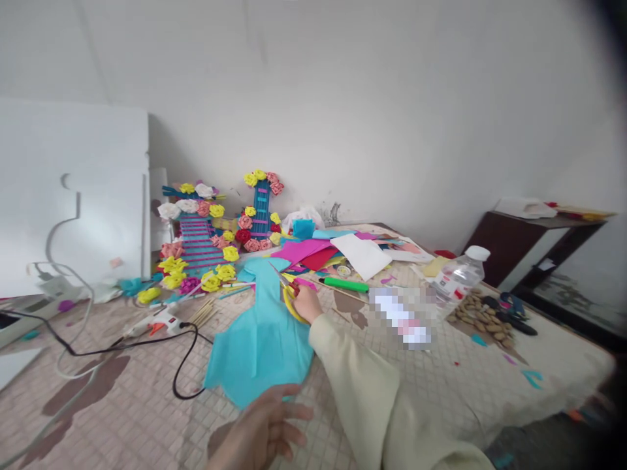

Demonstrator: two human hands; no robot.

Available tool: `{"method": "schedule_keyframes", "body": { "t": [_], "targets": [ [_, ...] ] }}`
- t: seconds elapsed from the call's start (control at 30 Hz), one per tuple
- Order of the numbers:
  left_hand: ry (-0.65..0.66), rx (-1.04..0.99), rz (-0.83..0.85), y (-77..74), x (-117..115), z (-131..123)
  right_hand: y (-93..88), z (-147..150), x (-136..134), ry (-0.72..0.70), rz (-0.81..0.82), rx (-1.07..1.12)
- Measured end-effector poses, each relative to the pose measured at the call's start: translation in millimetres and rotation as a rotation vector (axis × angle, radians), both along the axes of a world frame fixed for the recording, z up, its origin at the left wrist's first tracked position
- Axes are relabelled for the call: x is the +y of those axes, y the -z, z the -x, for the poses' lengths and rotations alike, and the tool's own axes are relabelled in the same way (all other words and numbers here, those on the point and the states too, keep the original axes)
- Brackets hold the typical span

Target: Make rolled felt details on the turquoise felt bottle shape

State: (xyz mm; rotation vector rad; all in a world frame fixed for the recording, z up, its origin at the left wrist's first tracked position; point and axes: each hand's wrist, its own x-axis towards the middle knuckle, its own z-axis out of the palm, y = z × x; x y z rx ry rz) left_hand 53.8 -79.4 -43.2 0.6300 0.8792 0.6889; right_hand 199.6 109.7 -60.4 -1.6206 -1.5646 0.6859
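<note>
A: What's at the left?
B: A white glue gun (165, 320) on the patterned tablecloth (151, 405), its black cord (176, 372) curling toward the turquoise sheet (259, 343)

A: How does that sheet lie?
B: Lengthwise away from the person, broad end near, a narrow strip reaching to the coloured paper heap (298, 253)

A: The left hand (267, 423)?
B: By the sheet's near edge, fingers loosely spread and pointing right, pinching nothing. The lower border cuts off the wrist; whether the thumb touches the sheet, I can't tell

A: And the right hand (308, 303)?
B: Closed round the yellow handles of the scissors (287, 300), at the strip's right edge. Their long axis slants, tips pointing away and leftward. The hand partly hides the loops, so I can't see how its fingers sit in them

A: Further right?
B: A green marker (345, 284), a pixelated item (401, 318) I can't identify, then a clear bottle (458, 277)
</note>
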Motion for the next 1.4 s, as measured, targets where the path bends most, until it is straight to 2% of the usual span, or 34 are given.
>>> {"method": "schedule_keyframes", "body": {
  "t": [0.1,0.2,0.33,0.43,0.5,0.57,0.63,0.8,0.93,1.0,1.07,1.13,1.17,1.27,1.4],
  "targets": [
    [-0.076,0.038,-0.197,6.3,-4.7,7.2,-4.7,-2.2,-1.9,0.012,-0.017,0.116],
    [-0.112,0.253,-0.512,0.2,2.0,20.0,-17.0,-8.3,-11.6,-0.019,-0.026,0.257],
    [-0.174,0.791,-0.966,-29.8,16.2,34.3,-38.5,-10.4,-38.9,-0.186,0.057,0.453],
    [-0.199,1.061,-1.229,-52.9,26.7,35.3,-52.5,-2.4,-63.2,-0.331,0.145,0.565],
    [-0.198,1.188,-1.388,-62.0,33.8,31.8,-58.9,4.6,-76.1,-0.448,0.244,0.707],
    [-0.151,1.260,-1.518,-65.8,40.3,27.0,-62.4,10.4,-84.4,-0.545,0.362,0.870],
    [-0.121,1.287,-1.618,-66.3,45.1,22.9,-63.2,13.8,-88.6,-0.585,0.435,0.970],
    [-0.092,1.283,-1.804,-66.1,47.1,19.5,-60.7,15.9,-92.1,-0.590,0.454,1.026],
    [-0.041,1.257,-1.767,-78.1,51.3,30.7,-57.3,14.9,-92.2,-0.567,0.464,1.033],
    [-0.111,1.273,-1.706,-90.1,61.5,47.3,-53.9,12.8,-90.0,-0.522,0.463,1.043],
    [-0.299,1.378,-1.630,-103.8,79.4,72.5,-49.2,9.4,-86.6,-0.467,0.459,1.047],
    [-0.427,1.620,-1.401,-116.5,103.7,103.8,-44.3,5.3,-83.0,-0.425,0.459,1.041],
    [-0.432,1.726,-1.239,-121.7,117.1,120.2,-42.2,3.1,-81.5,-0.415,0.461,1.033],
    [-0.493,1.816,-1.033,-130.8,155.8,165.9,-39.4,-3.0,-79.1,-0.401,0.472,1.005],
    [-0.553,1.862,-0.780,-129.7,193.2,208.7,-40.1,-8.8,-77.7,-0.384,0.472,0.959]
  ]
}}
